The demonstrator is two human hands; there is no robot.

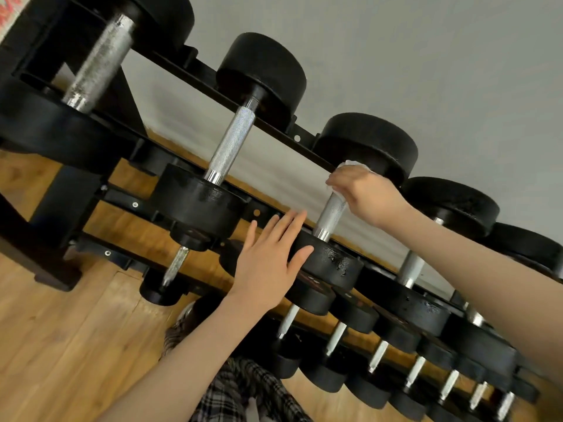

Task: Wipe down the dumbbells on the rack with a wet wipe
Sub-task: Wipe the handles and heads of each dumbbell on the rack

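Right hand [364, 194] curls round knurled steel handle [330, 213] of dumbbell on top tier of black rack [195, 63], white wet wipe [355, 166] bunched under fingers, mostly hidden. Left hand [269, 260] flat, fingers straight, resting on near head [332, 263] of same dumbbell, scuffed. Lower-tier dumbbells [377, 357] below left hand, partly cut off.

Black matt rubber-looking dumbbell heads [367, 141] carry knurled, rough silvery metal handles [233, 141] with smooth glossy collars. The black metal rack rail [170, 60] looks semi-matt. Lower left, the orange-brown wooden floor [61, 345] has a soft sheen. A thin white wipe [353, 166] looks crumpled.
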